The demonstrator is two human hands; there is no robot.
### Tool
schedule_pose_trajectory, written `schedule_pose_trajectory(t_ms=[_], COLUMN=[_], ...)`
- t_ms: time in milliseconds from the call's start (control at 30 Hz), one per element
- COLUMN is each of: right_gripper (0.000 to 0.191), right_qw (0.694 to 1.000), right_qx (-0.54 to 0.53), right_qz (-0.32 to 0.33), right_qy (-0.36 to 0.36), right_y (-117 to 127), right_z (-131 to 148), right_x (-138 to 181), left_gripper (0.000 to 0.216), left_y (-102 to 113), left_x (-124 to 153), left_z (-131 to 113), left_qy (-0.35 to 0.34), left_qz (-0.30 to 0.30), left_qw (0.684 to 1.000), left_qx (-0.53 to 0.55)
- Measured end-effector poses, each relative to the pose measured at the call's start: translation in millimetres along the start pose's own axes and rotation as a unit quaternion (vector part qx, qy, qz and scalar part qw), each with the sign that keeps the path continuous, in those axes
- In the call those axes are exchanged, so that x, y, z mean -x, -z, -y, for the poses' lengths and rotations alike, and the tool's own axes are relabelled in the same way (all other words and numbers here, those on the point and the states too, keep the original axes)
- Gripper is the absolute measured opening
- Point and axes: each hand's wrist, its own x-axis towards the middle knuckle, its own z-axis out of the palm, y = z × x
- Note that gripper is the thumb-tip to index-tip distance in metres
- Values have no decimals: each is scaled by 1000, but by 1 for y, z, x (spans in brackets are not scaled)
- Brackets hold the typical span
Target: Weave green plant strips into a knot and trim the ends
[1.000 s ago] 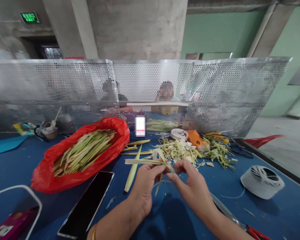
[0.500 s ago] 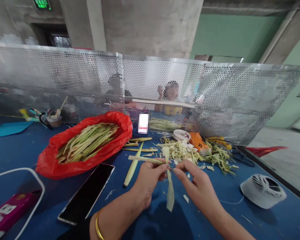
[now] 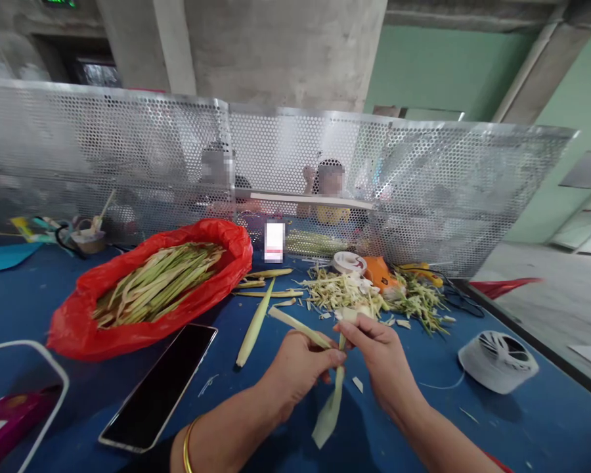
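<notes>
Our left hand (image 3: 295, 369) and right hand (image 3: 381, 360) pinch a leaf strip (image 3: 328, 412), right of red bag (image 3: 73, 332), tip dangling over open table (image 3: 522, 424)

Blue table (image 3: 522, 420), red bag (image 3: 103, 328), phone (image 3: 160, 384), fan (image 3: 497, 351)

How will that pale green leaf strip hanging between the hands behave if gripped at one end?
Probably floppy: the pale green leaf strip hangs limp and curved below where the left hand and right hand pinch it. Likely very light, being thin and flat. It may tear lengthwise, judging by the shredded leaf scraps piled on the blue table.
</notes>
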Motion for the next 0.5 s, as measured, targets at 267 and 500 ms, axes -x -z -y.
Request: schedule_pose_trajectory(t_ms=[267,500], right_gripper=[23,27], right_qw=[985,970], right_qx=[-162,-207], right_qz=[-19,-128], right_qy=[-64,-22], right_y=[12,29], right_z=[1,5], right_x=[-11,-28], left_gripper=[12,13], left_y=[0,3], left_x=[0,0], left_z=[2,0], left_qy=[49,86], left_qz=[11,22], left_qw=[999,996], left_qx=[-14,-3])
